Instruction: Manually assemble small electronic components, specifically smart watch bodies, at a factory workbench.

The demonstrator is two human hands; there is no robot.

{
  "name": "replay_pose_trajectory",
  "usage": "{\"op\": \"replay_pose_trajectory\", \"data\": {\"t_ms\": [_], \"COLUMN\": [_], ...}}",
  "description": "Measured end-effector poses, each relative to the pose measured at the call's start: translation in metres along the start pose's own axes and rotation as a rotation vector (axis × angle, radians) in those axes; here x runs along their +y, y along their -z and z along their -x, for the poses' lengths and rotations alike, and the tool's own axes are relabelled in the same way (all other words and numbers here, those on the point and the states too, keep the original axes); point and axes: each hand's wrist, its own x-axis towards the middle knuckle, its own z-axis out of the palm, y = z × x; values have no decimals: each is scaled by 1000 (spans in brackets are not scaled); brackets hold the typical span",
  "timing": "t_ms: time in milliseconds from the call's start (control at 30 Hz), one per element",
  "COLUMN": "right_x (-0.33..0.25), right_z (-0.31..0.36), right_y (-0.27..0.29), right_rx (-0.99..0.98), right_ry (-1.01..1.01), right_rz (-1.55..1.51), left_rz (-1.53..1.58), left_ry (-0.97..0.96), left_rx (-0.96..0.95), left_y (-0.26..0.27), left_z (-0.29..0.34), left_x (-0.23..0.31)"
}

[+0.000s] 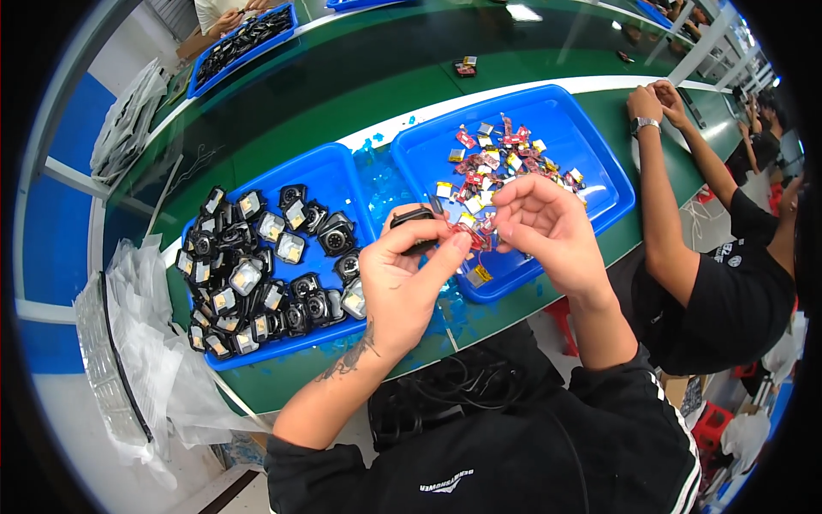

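On the long green workbench (360,94), the left blue plastic tray (334,167) is heaped with black casings and the right blue tray (556,111) remains well stocked with small foil-and-red cells, while the left hand (398,287) grips a black casing (413,219) and the right hand (544,227) apparently pinches a cell (473,230) beside it, between the trays.

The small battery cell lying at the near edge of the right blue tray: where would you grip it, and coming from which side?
Probably by its two long edges, pinched from above. The battery cell lies flat on the tray floor close to the right blue tray near wall, so a sideways approach looks blocked. The left hand and right hand sit just above it, busy with a black part.
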Motion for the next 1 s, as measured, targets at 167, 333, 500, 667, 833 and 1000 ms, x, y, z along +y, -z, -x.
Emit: {"op": "replay_pose_trajectory", "data": {"t_ms": [167,333,500,667,833,1000], "right_x": [11,-10,-9,-1,3,2], "right_z": [-9,-15,-21,-20,-19,-19], "right_y": [24,-24,-34,-37,-41,-44], "right_rx": [114,110,-81,-138,-97,-105], "right_ry": [213,333,188,67,94,87], "right_rz": [1112,592,548,221,334,514], "left_rz": [38,-346,-590,-452,-466,-515], "left_ry": [89,-10,-123,-175,-108,-124], "left_rx": [-22,-69,-112,-71,-75,-58], "left_y": [10,21,20,28,32,34], "left_z": [-3,-2,3,3,6,7], "left_x": [-2,-4,11,3,6,6]}}
